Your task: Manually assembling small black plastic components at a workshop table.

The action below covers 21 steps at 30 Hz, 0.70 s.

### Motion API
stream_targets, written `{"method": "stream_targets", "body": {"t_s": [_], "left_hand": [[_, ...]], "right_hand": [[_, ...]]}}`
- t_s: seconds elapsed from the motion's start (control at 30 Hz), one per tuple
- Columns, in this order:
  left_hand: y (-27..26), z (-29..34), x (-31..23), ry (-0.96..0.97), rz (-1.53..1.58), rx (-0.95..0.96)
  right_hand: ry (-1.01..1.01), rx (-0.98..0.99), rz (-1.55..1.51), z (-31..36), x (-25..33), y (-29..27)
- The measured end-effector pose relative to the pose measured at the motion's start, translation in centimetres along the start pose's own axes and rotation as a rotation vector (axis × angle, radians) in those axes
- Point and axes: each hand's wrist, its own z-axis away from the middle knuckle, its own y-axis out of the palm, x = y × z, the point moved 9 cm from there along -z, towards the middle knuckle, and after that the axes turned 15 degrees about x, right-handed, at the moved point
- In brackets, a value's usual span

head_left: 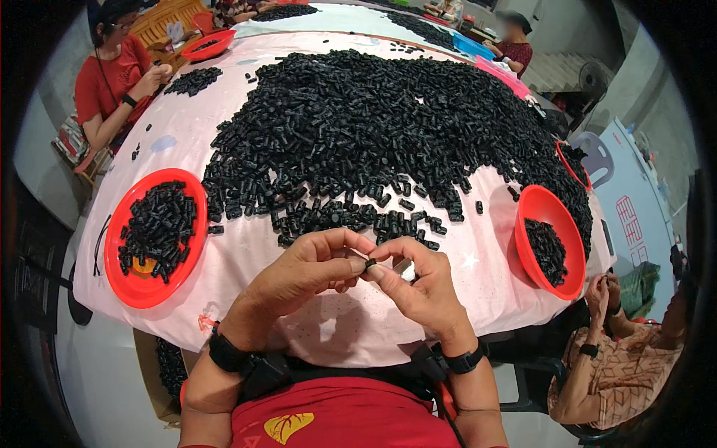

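My left hand [310,270] and my right hand [418,280] meet over the near edge of the table. Between their fingertips they pinch one small black plastic piece [370,263]. A small shiny metal item [405,270] shows in my right hand's fingers. Just beyond my hands lies a huge pile of small black plastic pieces [373,134] on the pink-white table cloth [246,254]. A red bowl [155,235] with several black pieces sits to my left, and a second red bowl [551,240] with black pieces sits to my right.
A person in a red shirt [112,78] works at the far left, beside a smaller black pile [194,80] and a red bowl [208,45]. Another person [624,351] sits at my lower right, one more at the far end [515,41]. A fan [594,78] stands right.
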Motion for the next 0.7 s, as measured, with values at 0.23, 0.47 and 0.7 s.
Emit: {"method": "stream_targets", "body": {"t_s": [0.23,0.47,0.7], "left_hand": [[0.0,-0.2,0.1,0.023,-0.038,-0.006],[-0.1,-0.1,0.1,0.024,0.029,-0.026],[0.1,-0.3,1.3,0.043,0.236,0.031]], "right_hand": [[-0.005,-0.042,0.002,0.0,0.0,-0.1],[0.018,-0.063,0.021,-0.1,0.0,-0.3],[-0.063,-0.086,-0.05,0.3,0.3,-0.4]]}}
